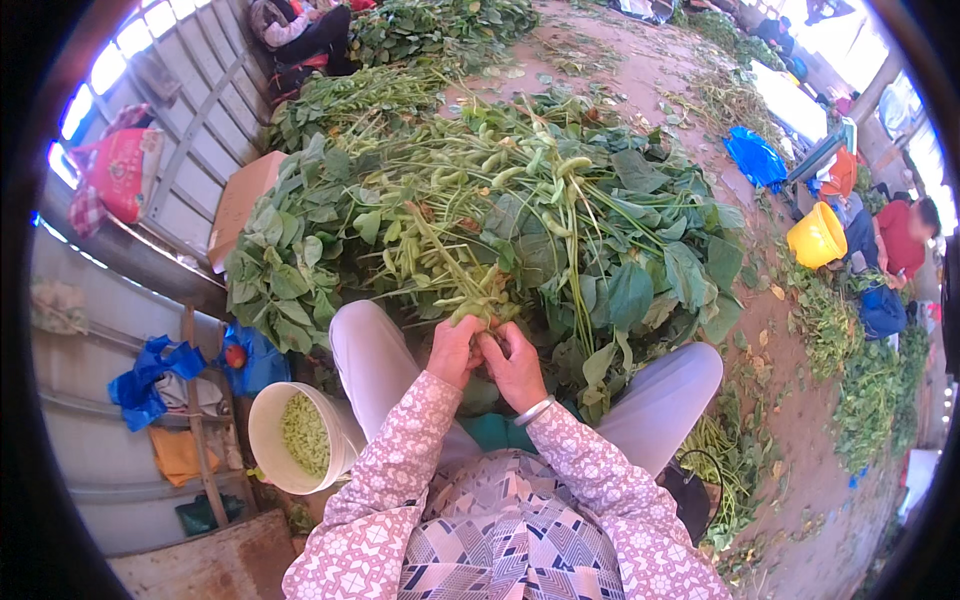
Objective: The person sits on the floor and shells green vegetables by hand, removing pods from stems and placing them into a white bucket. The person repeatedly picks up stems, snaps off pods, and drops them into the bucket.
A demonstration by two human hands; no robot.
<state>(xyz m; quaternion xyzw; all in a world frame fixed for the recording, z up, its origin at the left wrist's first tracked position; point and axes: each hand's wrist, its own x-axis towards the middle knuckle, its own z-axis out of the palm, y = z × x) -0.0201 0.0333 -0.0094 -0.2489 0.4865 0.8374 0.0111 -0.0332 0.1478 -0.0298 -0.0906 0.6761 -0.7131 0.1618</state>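
My left hand and my right hand meet between my knees, fingers closed around the lower end of a green soybean plant with plump pods. The plant's stalk points away from me, up onto the heap. Which pods lie between my fingertips is hidden by the fingers. Just beyond my hands spreads a large heap of soybean plants, leafy on both sides, with pods and bare stems in the middle. Left of my left knee, a white bucket tilts towards me and holds shelled green beans.
A cardboard box stands by the metal wall at the left. Blue plastic bags hang there. A black bucket sits by my right knee. At the right are a yellow bucket and a seated person in red. Another person sits at the upper left.
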